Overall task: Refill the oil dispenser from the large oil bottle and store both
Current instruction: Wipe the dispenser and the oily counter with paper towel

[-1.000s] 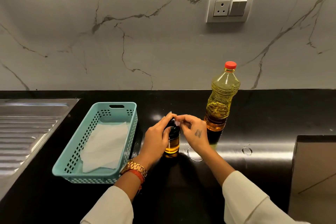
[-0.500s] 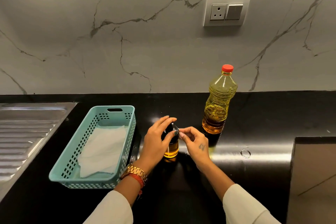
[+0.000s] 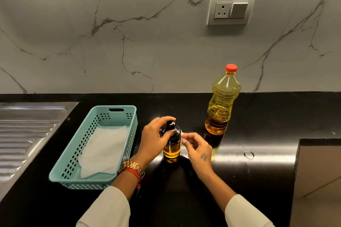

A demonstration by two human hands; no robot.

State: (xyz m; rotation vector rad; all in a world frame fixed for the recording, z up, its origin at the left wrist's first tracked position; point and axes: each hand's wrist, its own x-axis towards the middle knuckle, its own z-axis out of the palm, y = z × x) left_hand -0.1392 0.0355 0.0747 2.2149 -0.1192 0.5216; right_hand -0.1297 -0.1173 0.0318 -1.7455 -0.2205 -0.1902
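A small glass oil dispenser with a black pump top stands on the black counter, with amber oil in its lower part. My left hand wraps the black top from the left, thumb across its front. Just right of the dispenser's collar is my right hand, fingertips pinched together, barely apart from the glass. The large oil bottle, red cap on, stands upright behind and to the right, untouched.
A teal perforated basket lined with white paper sits left of the dispenser. A steel drainboard lies at far left. A wet ring marks the counter at right, beside a brown recess. A wall socket is above.
My right hand has come off the dispenser's top and drawn slightly right and down. My left hand stays on the black top. The big bottle has not moved.
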